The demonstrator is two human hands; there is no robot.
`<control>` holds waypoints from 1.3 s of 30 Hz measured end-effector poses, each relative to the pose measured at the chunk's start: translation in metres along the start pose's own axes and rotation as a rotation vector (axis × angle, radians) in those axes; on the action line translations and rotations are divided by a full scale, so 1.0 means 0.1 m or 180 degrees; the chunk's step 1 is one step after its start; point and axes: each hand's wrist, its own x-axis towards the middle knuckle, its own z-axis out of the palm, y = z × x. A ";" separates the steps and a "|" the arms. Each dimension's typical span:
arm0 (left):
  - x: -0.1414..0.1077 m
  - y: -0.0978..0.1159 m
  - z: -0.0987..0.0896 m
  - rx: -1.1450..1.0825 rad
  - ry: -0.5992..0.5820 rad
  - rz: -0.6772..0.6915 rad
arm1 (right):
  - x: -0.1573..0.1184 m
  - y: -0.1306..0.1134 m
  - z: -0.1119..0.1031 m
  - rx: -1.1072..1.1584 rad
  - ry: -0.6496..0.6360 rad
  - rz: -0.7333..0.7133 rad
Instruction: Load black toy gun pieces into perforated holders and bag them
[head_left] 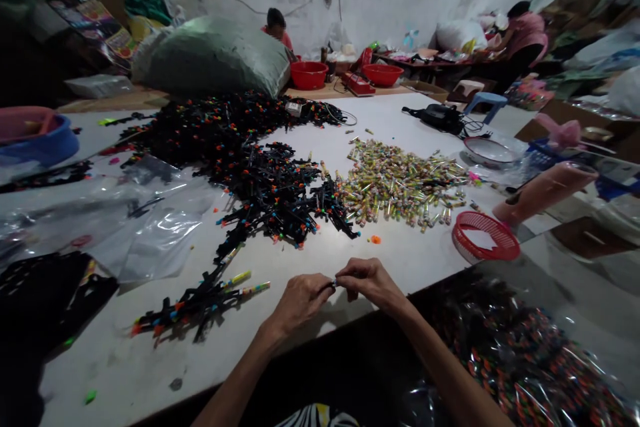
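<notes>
Near the table's front edge, my left hand [303,300] and my right hand [369,283] meet fingertip to fingertip. Both pinch a tiny pale item [335,283] whose details are too small to make out. To the left lies a small group of black toy guns [200,303] with orange and blue parts, two with yellowish tubes attached. Beyond my hands is a large heap of black toy guns [280,193], and to its right a pile of small clear tubes with yellow-green contents [395,180]. A small orange piece [375,239] lies just beyond my right hand.
A red basket [485,237] stands at the table's right edge. Clear plastic bags [160,240] and a blue basin [37,140] are at the left. Bagged items [540,360] lie low on the right. A large sack [215,57] and two people are farther back.
</notes>
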 end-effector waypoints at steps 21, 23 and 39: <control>1.14 -0.17 0.09 0.2004 0.0913 0.0829 | 0.92 -0.02 -0.80 -0.4010 0.1327 -0.0132; 1.41 -0.14 0.21 0.2065 0.1102 0.0984 | 0.94 0.00 -0.78 -0.4225 0.1304 -0.0279; 0.86 -0.13 0.19 0.1181 0.1545 0.0769 | 1.03 0.17 -0.77 -0.4050 0.1744 -0.0587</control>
